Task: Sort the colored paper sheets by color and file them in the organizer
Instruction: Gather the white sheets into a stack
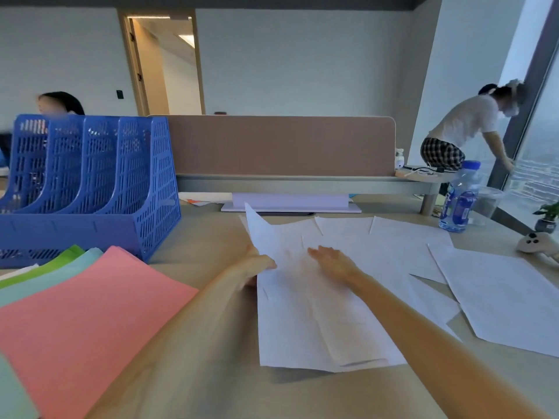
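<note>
Several white paper sheets (308, 322) lie loosely spread over the middle and right of the desk. My left hand (254, 264) grips the left edge of the nearest white sheets, whose far corner curls upward. My right hand (332, 263) lies flat, fingers apart, on top of those sheets. A fanned stack of coloured sheets sits at the left: pink (81, 322) on top, with pale teal (45, 282) and green (51, 264) edges showing beneath. The blue mesh organizer (90, 189), with several upright slots, stands behind that stack at the far left.
A water bottle (459, 198), a small potted plant (547, 216) and a pale controller-like object (538, 243) sit at the right edge. A white folder (290, 204) lies below the brown desk divider (281, 146). One person sits behind the organizer, another leans at the window.
</note>
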Tool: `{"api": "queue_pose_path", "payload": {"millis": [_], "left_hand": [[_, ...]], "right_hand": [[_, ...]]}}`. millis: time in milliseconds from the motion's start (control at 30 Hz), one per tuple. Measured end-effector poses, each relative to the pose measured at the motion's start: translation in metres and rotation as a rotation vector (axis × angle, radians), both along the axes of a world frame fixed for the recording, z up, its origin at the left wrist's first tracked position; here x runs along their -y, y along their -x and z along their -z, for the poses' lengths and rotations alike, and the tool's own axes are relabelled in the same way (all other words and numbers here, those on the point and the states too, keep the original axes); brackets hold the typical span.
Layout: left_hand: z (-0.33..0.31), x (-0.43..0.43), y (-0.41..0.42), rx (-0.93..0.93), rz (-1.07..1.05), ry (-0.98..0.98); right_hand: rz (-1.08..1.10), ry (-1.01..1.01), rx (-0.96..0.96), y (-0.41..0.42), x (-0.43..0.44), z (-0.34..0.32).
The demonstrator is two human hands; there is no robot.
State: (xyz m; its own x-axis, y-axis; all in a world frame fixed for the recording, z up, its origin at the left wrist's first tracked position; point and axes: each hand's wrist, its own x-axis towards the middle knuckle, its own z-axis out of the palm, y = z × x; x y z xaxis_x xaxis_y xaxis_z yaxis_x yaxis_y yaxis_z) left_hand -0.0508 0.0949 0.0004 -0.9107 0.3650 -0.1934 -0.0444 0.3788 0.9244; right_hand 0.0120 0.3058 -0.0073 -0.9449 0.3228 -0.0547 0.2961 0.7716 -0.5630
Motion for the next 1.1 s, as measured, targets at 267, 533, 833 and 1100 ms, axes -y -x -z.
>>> {"api": "queue_pose_path", "payload": {"millis": [267, 533, 833, 1100], "left_hand": [[0.002, -0.011, -0.001, 0.004, -0.111, -0.002], [0.007, -0.032, -0.011, -0.042, -0.101, 0.002], [0.009, -0.019, 0.001, -0.123, -0.145, -0.064], [-0.013, 0.007, -0.003, -0.303, -0.229, -0.138]], "right_hand": [[0.353, -0.284, 0.299, -0.028, -0.054, 0.002], [0.210, -0.302, 0.239, -0.003, -0.003, 0.005], [0.029, -0.160, -0.097, -0.017, -0.023, 0.008], [0.007, -0.148, -0.230, -0.032, -0.056, 0.019]]}}
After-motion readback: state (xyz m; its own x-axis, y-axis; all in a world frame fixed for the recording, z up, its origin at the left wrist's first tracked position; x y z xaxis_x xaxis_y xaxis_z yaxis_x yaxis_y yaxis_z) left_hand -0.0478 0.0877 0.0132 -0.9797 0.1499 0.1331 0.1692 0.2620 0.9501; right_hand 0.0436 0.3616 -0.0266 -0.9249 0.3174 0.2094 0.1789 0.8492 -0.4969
